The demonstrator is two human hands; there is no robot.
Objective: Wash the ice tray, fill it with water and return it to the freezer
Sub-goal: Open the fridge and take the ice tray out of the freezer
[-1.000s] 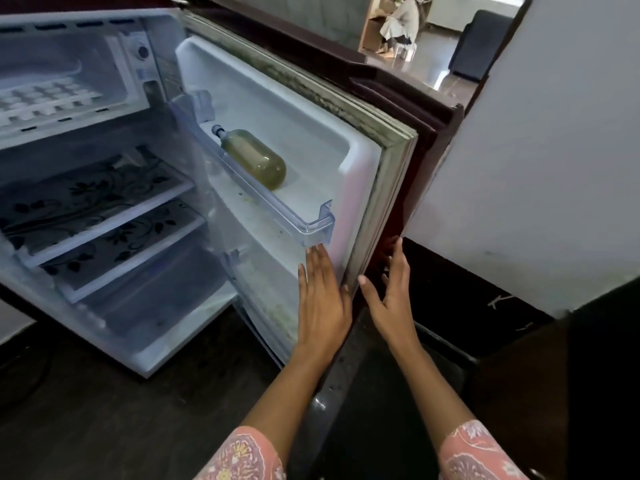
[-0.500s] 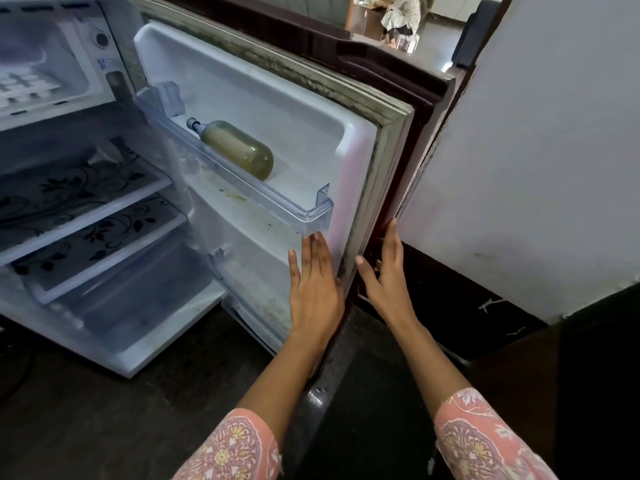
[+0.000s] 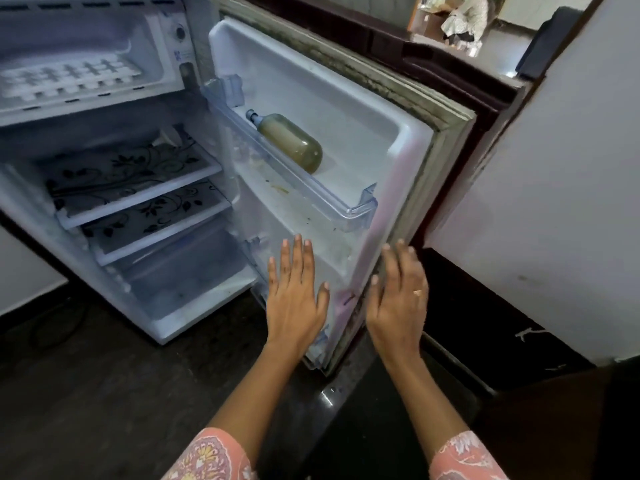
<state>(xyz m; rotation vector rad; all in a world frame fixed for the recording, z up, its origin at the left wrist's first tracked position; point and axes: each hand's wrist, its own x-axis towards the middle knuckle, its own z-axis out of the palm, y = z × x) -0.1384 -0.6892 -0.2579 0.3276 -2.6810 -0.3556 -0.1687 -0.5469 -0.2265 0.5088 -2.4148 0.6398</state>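
Observation:
The white ice tray (image 3: pixel 65 79) lies flat inside the freezer compartment (image 3: pixel 152 46) at the top left of the open small fridge. The fridge door (image 3: pixel 391 174) stands wide open to the right. My left hand (image 3: pixel 294 292) is spread flat in front of the door's inner lower panel, holding nothing. My right hand (image 3: pixel 398 303), with a ring on one finger, is open just off the door's outer edge, fingers apart and empty. Both hands are far below and to the right of the tray.
A bottle of murky greenish liquid (image 3: pixel 291 142) lies in the clear door shelf (image 3: pixel 346 206). Two floral-patterned shelves (image 3: pixel 131 174) and a bottom drawer (image 3: pixel 183 271) sit inside. A white wall panel (image 3: pixel 554 202) stands close on the right. A person sits far behind (image 3: pixel 464 15).
The view swung so the freezer and ice tray are fully visible. Both hands have drawn slightly back from the door edge, the right one no longer behind it.

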